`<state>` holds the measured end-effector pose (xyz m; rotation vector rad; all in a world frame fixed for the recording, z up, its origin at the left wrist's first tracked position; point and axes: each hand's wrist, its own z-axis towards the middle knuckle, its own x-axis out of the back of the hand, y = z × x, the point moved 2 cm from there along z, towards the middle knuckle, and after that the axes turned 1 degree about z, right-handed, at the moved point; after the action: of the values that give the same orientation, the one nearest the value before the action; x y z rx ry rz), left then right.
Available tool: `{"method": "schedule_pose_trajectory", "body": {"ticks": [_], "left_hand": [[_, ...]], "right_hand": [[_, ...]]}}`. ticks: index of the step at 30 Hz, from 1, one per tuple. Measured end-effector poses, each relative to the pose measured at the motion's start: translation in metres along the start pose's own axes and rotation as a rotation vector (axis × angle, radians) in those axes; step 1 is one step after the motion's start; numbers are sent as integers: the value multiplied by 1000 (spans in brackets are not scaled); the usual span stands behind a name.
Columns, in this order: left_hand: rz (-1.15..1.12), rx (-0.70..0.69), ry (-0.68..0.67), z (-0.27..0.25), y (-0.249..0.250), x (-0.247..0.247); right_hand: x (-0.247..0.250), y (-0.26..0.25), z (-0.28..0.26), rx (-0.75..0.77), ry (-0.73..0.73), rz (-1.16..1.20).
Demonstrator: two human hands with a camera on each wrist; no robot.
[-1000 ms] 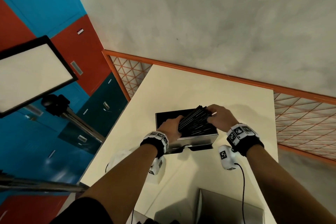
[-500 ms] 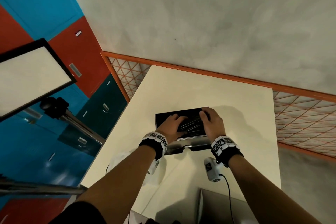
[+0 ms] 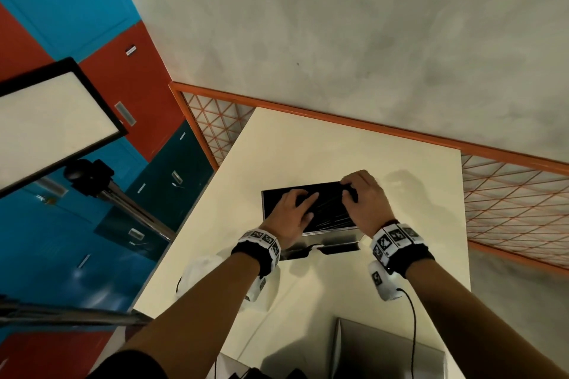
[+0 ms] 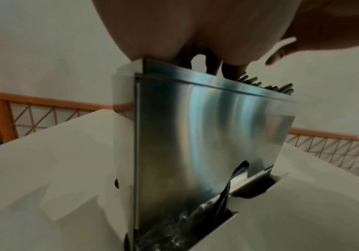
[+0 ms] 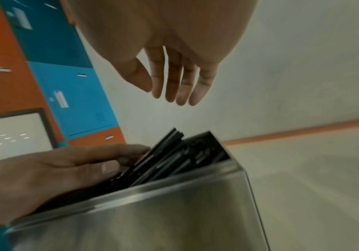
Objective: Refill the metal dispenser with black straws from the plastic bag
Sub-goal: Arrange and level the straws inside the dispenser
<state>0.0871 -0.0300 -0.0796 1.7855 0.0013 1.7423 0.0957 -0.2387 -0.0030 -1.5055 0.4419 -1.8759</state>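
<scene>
The metal dispenser (image 3: pixel 329 235) stands open-topped in the middle of the cream table (image 3: pixel 308 144). Black straws (image 3: pixel 331 209) lie slanted in its top, their right ends sticking up over the rim. My left hand (image 3: pixel 303 203) lies on the straws with fingers stretched out, pressing them down. My right hand (image 3: pixel 354 191) is over the right end of the box. In the right wrist view its fingers (image 5: pixel 174 88) are straight, hovering above the straws (image 5: pixel 174 158) and holding nothing. In the left wrist view a straw shows in the front slot (image 4: pixel 225 191).
A pale crumpled plastic bag (image 3: pixel 200 271) lies at the table's left edge under my left forearm. A grey metal panel (image 3: pixel 385 351) lies at the near edge. An orange mesh fence (image 3: pixel 508 203) runs behind and to the right. A light panel on a stand (image 3: pixel 52 126) is at left.
A second ago both hands held a bundle of straws above the dispenser. The bundle has gone down into the box, the right hand has let go, and the left hand now presses on top.
</scene>
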Motion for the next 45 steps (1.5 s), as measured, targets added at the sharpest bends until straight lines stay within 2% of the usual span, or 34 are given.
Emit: {"method": "schedule_pose_trajectory", "body": {"ticks": [1, 2, 5, 6, 8, 11, 17, 27, 31, 40, 45], "left_hand": [[-7, 11, -12, -1, -2, 1], [-14, 22, -18, -3, -3, 3], [-38, 68, 8, -8, -7, 5], [-46, 86, 18, -8, -7, 4], [-54, 122, 31, -7, -6, 3], [-37, 145, 22, -7, -4, 2], [113, 96, -41, -7, -3, -5], [58, 72, -18, -4, -8, -5], [32, 76, -2, -4, -7, -4], [31, 98, -21, -4, -6, -4], [30, 101, -22, -4, -7, -5]], "right_hand": [[5, -6, 0, 43, -39, 7], [7, -11, -2, 69, -140, 9], [-8, -16, -17, 141, -571, -148], [-16, -14, -23, 174, -651, -244], [-26, -7, -30, 200, -720, -421], [-33, 3, -35, 198, -763, -589], [-40, 12, -27, 208, -798, -668], [-60, -5, -6, 165, -879, -816], [-64, 0, -4, 199, -892, -798], [-68, -1, -4, 177, -984, -746], [-78, -4, -1, 79, -1077, -756]]}}
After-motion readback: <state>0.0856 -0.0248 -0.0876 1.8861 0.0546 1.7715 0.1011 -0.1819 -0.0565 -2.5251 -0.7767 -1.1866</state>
